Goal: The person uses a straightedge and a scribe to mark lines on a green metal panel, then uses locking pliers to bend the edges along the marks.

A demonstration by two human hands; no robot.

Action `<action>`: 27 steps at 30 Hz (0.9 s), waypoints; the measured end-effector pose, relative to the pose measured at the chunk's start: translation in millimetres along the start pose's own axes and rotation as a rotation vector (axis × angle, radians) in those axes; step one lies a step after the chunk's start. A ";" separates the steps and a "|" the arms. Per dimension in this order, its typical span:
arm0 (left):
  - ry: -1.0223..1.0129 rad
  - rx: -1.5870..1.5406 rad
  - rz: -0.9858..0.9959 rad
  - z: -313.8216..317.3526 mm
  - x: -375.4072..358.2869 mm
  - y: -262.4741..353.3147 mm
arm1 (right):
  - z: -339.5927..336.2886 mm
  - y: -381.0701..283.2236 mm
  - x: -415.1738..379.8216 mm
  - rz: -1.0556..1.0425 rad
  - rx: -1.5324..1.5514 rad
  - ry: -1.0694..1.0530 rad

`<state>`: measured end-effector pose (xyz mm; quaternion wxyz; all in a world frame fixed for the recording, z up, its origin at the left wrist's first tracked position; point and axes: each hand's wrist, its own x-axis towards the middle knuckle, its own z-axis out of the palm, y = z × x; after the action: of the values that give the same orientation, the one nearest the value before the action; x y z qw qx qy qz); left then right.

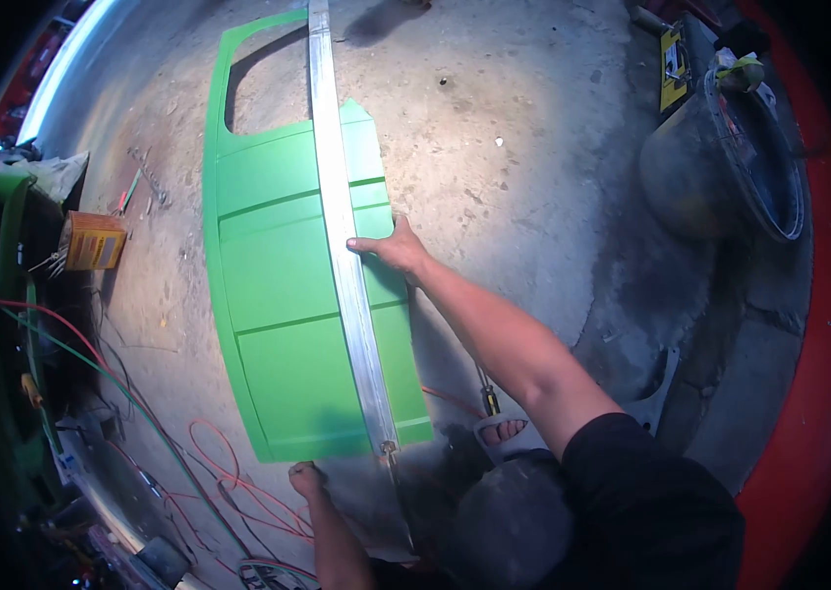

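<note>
A bright green door panel (pixel 273 280) with a window opening at its far end lies before me over the concrete floor. Lengthwise along it runs a long, straight silver metal bar (pixel 343 221). My right hand (pixel 396 246) is closed on the panel's right edge, its thumb pressing the bar near the middle and its other fingers mostly hidden. At the near edge, left of the bar's end, my left hand (pixel 305 479) is closed at the panel's lower rim. Its fingertips are hidden.
Red and green hoses (pixel 155 418) snake over the floor at left, near a yellow-brown can (pixel 96 243). A large dark drum (pixel 695 172) stands at right. Close to my sandalled foot (pixel 506 431) is a screwdriver-like tool with a yellow-black handle (pixel 490 400).
</note>
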<state>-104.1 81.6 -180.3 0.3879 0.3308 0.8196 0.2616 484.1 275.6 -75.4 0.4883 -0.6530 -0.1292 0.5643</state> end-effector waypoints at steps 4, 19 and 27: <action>0.086 -0.047 -0.145 23.5 -54.6 76.0 | 5.5 -1.3 8.9 -0.036 0.038 -0.035; 0.181 0.040 -0.092 3.6 -23.0 64.5 | 1.3 -22.1 -4.1 0.004 0.040 -0.122; 0.330 0.422 -0.069 -11.4 -36.4 121.4 | -11.4 -2.2 19.1 0.199 0.027 -0.242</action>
<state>-54.6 130.8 -73.8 0.1803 0.3289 0.9189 0.1221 501.1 284.8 -86.7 0.4197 -0.5832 -0.1143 0.6860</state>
